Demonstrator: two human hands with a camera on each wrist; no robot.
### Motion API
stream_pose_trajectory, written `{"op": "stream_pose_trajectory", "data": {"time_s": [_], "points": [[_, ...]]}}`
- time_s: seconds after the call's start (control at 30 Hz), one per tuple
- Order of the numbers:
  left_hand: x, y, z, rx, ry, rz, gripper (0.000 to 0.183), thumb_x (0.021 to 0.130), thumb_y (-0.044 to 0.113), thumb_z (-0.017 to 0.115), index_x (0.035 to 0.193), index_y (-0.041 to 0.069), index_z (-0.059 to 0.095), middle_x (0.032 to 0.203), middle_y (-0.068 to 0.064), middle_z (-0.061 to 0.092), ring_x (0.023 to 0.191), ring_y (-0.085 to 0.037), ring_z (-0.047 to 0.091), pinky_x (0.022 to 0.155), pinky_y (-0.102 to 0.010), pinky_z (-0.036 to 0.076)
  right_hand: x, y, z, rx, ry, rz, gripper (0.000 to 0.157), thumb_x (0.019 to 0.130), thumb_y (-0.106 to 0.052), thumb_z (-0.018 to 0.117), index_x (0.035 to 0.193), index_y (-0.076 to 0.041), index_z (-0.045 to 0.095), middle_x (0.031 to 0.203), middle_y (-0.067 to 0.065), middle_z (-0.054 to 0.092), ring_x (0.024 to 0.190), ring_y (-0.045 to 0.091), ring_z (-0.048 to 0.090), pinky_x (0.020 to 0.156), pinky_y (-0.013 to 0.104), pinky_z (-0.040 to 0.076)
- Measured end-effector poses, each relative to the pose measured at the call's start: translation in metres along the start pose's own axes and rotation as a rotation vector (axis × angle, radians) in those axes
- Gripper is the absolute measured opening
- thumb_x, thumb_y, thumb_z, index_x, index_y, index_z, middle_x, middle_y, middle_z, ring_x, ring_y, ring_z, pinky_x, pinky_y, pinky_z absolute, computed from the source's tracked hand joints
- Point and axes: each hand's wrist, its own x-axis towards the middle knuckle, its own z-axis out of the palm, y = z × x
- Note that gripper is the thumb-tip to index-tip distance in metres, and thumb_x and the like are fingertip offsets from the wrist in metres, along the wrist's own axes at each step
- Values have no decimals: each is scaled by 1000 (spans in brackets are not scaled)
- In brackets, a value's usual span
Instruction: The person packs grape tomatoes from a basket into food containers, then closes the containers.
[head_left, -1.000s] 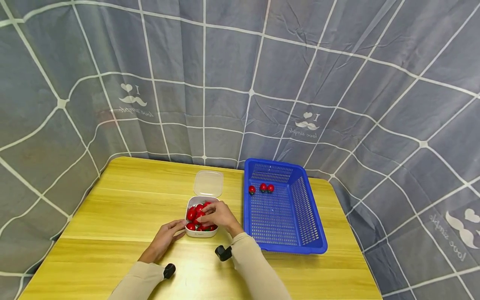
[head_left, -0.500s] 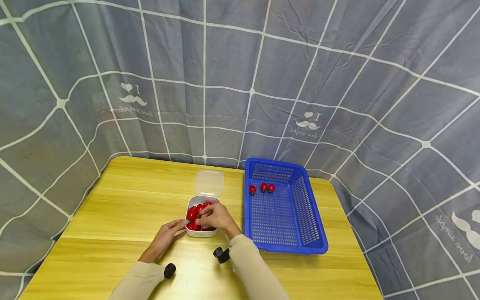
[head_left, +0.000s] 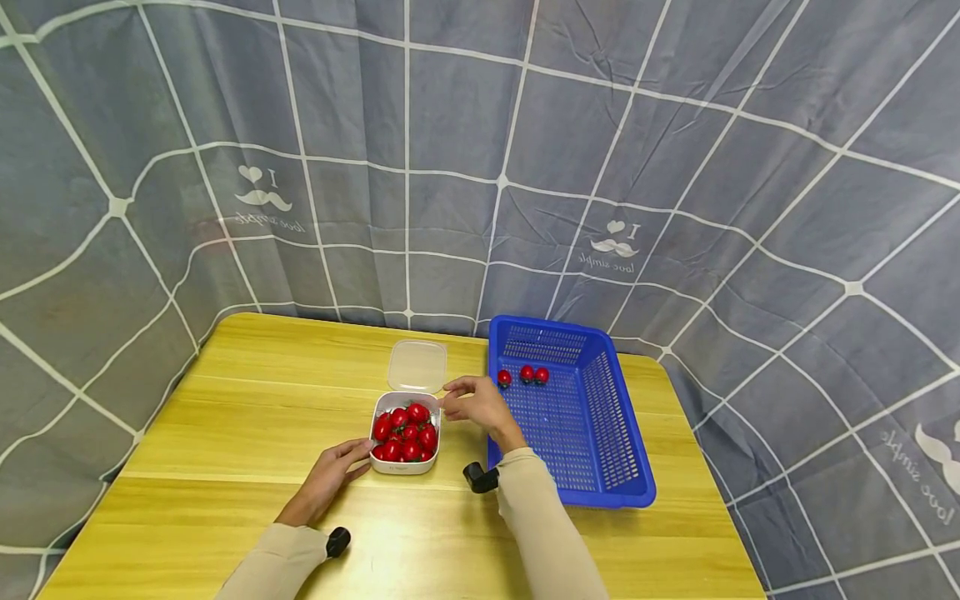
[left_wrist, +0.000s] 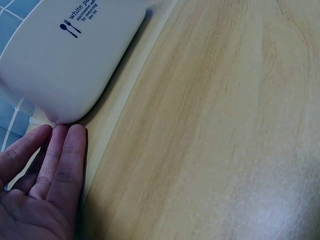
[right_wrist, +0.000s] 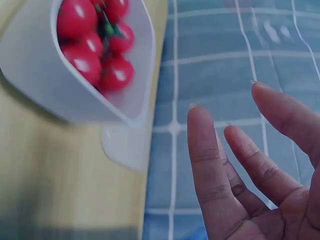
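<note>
A white plastic container (head_left: 401,468) stands on the table, filled with several red cherry tomatoes (head_left: 410,432). My left hand (head_left: 335,473) rests beside it, and its straight fingertips (left_wrist: 75,137) touch the container's lower corner in the left wrist view. To the right of the container, my right hand (head_left: 476,406) hovers between it and the blue basket. Its fingers (right_wrist: 207,155) are spread with nothing between them in the right wrist view. Behind the container lies its translucent lid (head_left: 417,367).
On the right stands a blue plastic basket (head_left: 636,442) with perforated sides, holding 3 cherry tomatoes (head_left: 527,374) near its far left. A grey checked curtain (head_left: 450,208) hangs behind the yellow wooden table (head_left: 277,400).
My right hand has left the tomatoes in the container and moved right, toward the basket, with its fingers now loose. The left hand has stayed at the container.
</note>
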Motion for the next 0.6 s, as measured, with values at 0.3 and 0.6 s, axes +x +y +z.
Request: {"op": "stream_pose_trajectory", "data": {"time_s": [0.3,0.6], "points": [[1,-1,1,-3,19,-6,56,100,25,54,136,-15,39,141,-27,41,131,-35,41,103,-33,48,8,-9,-52,91,96,-6,30,87,8,64,115,18,56,97,26,66,78,31,69,77,43,61],[0,0,1,-5,12,-1,58,100,27,54,137,-15,39,142,-29,40,132,-36,40,103,-34,48,29,14,-98,156,225,30,31,91,5,60,120,17,56,101,28,65,71,22,69,72,36,62]]}}
